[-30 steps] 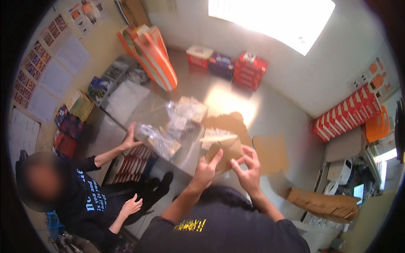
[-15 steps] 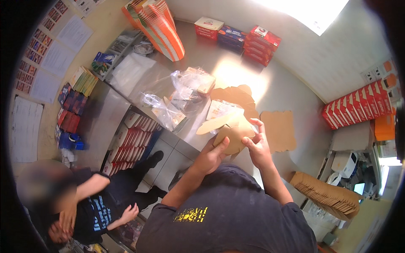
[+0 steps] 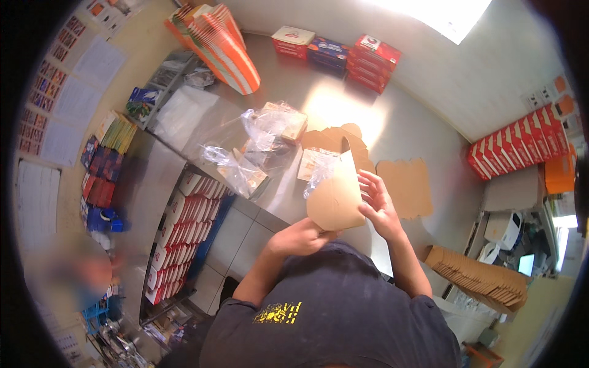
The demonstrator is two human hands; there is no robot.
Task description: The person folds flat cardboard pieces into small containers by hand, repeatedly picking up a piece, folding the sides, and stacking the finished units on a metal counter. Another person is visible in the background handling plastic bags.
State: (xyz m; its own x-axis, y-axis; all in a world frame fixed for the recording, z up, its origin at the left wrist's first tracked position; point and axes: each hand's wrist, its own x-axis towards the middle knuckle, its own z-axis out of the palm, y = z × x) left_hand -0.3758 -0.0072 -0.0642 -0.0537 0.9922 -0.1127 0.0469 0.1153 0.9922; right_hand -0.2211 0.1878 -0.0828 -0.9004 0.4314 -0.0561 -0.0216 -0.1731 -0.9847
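Fingers of rt. hand point(image 3: 381, 211) stand apart from one another at the rt. edge of a curved brown cardboard blank point(image 3: 334, 199); thumb appears to bear on that edge, but whether it pinches cannot be told. Fingers of lt. hand point(image 3: 304, 237) are closed on the blank's lower edge, partly hidden by it.

Ref. pt. for all pos.: flat cardboard sheet point(image 3: 404, 190), lying on metal worktop point(image 3: 442, 147). Held blank is lt. of sheet & slightly nearer the wearer, raised over the worktop's near edge, broad rounded face toward the wearer, one flap upright at its rt. side.

Adj. to sheet, lt. & farther back: overlapping brown cardboard pieces point(image 3: 334, 132), partly covered by blank. Farther lt. of sheet: small printed pack point(image 3: 311, 164) w/ clear plastic, just beyond blank; then two bagged packs point(image 3: 250, 178) point(image 3: 288, 126) in clear film. Well back & lt. of sheet: orange-striped stack point(image 3: 215, 49). Behind sheet, along the worktop's far edge: blue carton point(image 3: 333, 55) betw. red cartons point(image 3: 373, 58).

Rt. of sheet & a bit farther back: row of red-and-white cartons point(image 3: 521, 144). Rt. of sheet, nearer the wearer: fanned stack of brown cardboard point(image 3: 475, 279). Well lt. of sheet, below worktop level: shelved red-and-white boxes point(image 3: 184, 239).
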